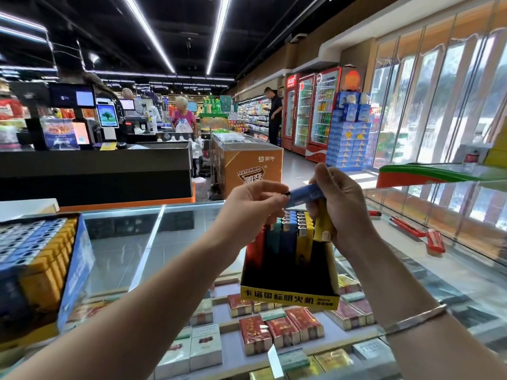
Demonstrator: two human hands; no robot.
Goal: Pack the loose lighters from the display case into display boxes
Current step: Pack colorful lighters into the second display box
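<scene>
A yellow-and-black display box (288, 293) stands on the glass display case (123, 242), with red, teal, blue and yellow lighters (285, 237) upright in its back rows and its front part dark. Above the box, my right hand (345, 212) grips a blue lighter (306, 197) held sideways and also holds a yellow lighter (322, 227) that points down. My left hand (255, 204) pinches the dark end of the blue lighter with its fingertips. Three loose red lighters (411, 229) lie on the glass at the right.
A full blue display box of blue and yellow lighters (41, 259) sits at the left on the case. Cigarette packs (274, 330) fill the shelf under the glass. An orange-and-green tray (419, 174) lies at the right. Checkout counters, freezers and several people stand beyond.
</scene>
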